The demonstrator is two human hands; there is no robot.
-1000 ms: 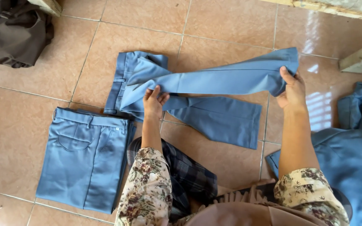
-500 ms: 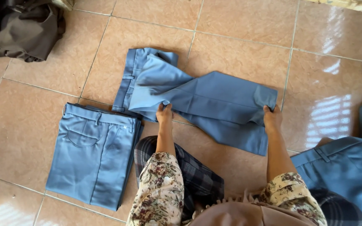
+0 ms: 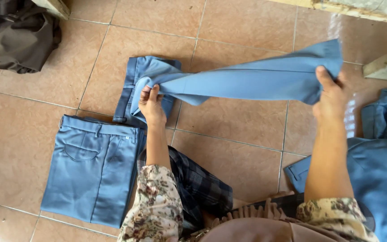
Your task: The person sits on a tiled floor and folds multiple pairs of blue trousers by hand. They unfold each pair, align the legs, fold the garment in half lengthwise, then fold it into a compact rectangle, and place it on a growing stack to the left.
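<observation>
Both hands (image 3: 152, 104) (image 3: 332, 96) closed on blue trousers (image 3: 247, 80)

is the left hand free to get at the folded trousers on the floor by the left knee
Probably not right now: the left hand is gripping the blue trousers stretched across to the right hand. The folded trousers lie uncovered nearby.

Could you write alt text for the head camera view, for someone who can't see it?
Two hands stretch blue trousers above a tiled floor: left hand near the waist, right hand at the leg end. Folded blue trousers lie to the left, dark cloth beyond.
</observation>
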